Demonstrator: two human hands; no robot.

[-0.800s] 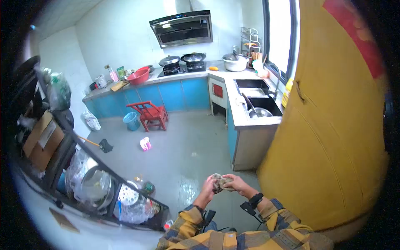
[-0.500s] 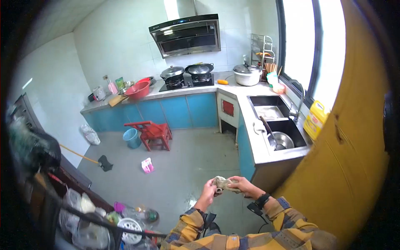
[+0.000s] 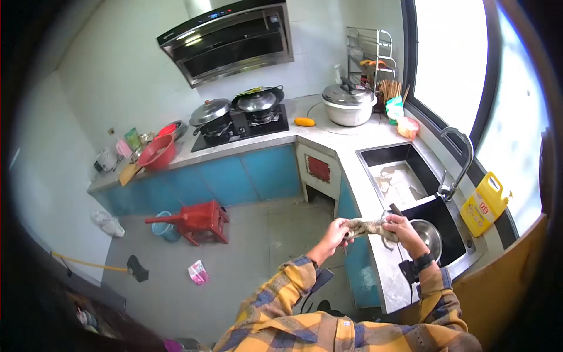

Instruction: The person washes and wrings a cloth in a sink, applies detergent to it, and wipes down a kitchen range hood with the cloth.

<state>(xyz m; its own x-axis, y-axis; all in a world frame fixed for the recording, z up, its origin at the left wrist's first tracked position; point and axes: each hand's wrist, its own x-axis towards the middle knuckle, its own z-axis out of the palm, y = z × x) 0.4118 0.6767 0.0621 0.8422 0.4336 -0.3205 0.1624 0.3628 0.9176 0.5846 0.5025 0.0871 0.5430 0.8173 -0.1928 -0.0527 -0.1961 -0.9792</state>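
Note:
A crumpled, dirty-white cloth rag [image 3: 365,227] stretches between my two hands, twisted lengthwise. My left hand [image 3: 333,237] is closed on one end, over the floor beside the counter. Its other end is gripped by my right hand [image 3: 406,232], over the counter edge by the near sink basin. Behind my right hand, a metal bowl [image 3: 433,236] sits in that dark basin, partly hidden by the hand. A dark handle [image 3: 394,209] pokes up just beyond my fingers. The far basin [image 3: 401,180] has a pale, wet-looking bottom.
A curved faucet [image 3: 467,154] and a yellow jug [image 3: 487,205] stand along the window side. A lidded pot [image 3: 348,105] rests in the counter corner, left of it the stove [image 3: 241,130]. On the floor are a red chair [image 3: 202,222], a blue bucket [image 3: 166,230] and a pink packet [image 3: 198,272].
I have moved forward, closer to the sink. Both hands have risen and shifted right with the rag, from over the floor to the counter edge, and the rag is stretched longer between them.

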